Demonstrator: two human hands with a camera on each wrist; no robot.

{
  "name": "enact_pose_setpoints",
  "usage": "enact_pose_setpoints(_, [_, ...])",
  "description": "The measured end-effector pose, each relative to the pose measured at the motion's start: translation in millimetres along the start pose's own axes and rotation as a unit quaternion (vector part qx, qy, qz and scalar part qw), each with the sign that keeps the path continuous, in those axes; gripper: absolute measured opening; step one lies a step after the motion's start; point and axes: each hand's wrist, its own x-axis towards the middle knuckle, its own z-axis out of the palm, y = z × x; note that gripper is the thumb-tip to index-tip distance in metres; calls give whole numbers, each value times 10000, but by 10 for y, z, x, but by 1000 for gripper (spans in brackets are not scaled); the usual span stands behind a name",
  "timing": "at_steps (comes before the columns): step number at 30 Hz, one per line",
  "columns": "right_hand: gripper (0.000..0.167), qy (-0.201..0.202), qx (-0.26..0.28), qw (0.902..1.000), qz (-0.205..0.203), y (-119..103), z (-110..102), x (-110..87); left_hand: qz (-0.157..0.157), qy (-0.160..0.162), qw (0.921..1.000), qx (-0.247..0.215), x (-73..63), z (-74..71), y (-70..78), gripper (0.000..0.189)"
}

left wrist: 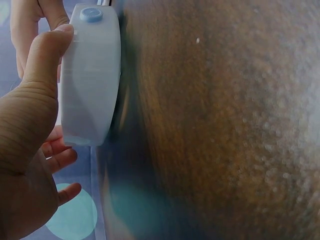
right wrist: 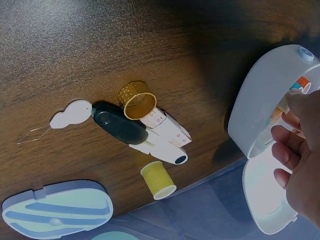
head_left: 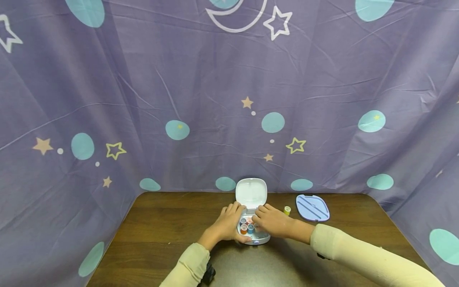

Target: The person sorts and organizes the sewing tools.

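A white sewing kit box (head_left: pixel 263 240) stands on the table with its lid (head_left: pixel 252 193) raised. My left hand (head_left: pixel 226 223) grips the box's left side, thumb along the front wall and fingers around the far side. Inside sit several small thread spools, among them an orange one (head_left: pixel 244 230) and a blue one (head_left: pixel 250 229). My right hand (head_left: pixel 273 221) reaches into the box from the right, fingers bent. Its thumb and fingertips appear to pinch a pale spool, which they partly cover in the right wrist view.
Right of the box lie a yellow thread spool (right wrist: pixel 158 180), a gold thimble (right wrist: pixel 138 102), a needle threader (right wrist: pixel 71 114), a black-and-white tool (right wrist: pixel 117 122) and a folded measuring tape (right wrist: pixel 172 131). A blue tray insert (head_left: pixel 312 208) lies farther right. A purple curtain (head_left: pixel 215 91) hangs behind the table.
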Motion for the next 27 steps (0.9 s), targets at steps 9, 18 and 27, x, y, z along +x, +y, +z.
enact_pose_setpoints(9, [27, -142, 71, 9999, 24, -9, 35, -18, 56, 61, 10000, 16, -3, 2, -2, 104])
enact_pose_setpoints(18, [31, 48, -56, 10000, -24, -3, 43, -21, 53, 88, 9999, 19, 3, 4, -2, 104])
enact_pose_setpoints(27, [31, -49, 25, 10000, 12, -8, 33, -36, -39, -20, 10000, 1, 3, 3, 2, 104])
